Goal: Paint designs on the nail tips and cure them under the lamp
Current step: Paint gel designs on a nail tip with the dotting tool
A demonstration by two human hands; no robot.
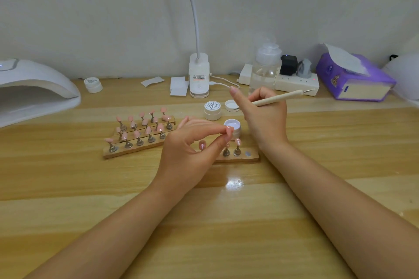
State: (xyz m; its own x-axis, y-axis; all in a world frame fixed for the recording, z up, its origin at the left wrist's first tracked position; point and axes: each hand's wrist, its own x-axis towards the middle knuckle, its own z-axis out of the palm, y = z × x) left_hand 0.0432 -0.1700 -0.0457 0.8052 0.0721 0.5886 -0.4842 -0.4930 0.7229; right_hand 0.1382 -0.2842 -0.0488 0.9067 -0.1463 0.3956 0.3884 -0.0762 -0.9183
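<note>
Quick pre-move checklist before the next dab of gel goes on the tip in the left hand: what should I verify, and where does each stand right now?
1. Nail tip secured: pinched at the fingertips of the left hand. Ok.
2. Dotting pen in grip: held in the right hand, working end pointing toward the loose lid. Ok.
3. Open gel jar reachable: uncapped, just behind the held tip. Ok.
4. Gel loaded on the pen end: too small to see. Cannot tell.
5. Free magnet spot on the near holder strip for putting the tip back. Ok.
6. Curing lamp ready: sits far left, opening unobstructed; whether it is powered, cannot tell.
</note>
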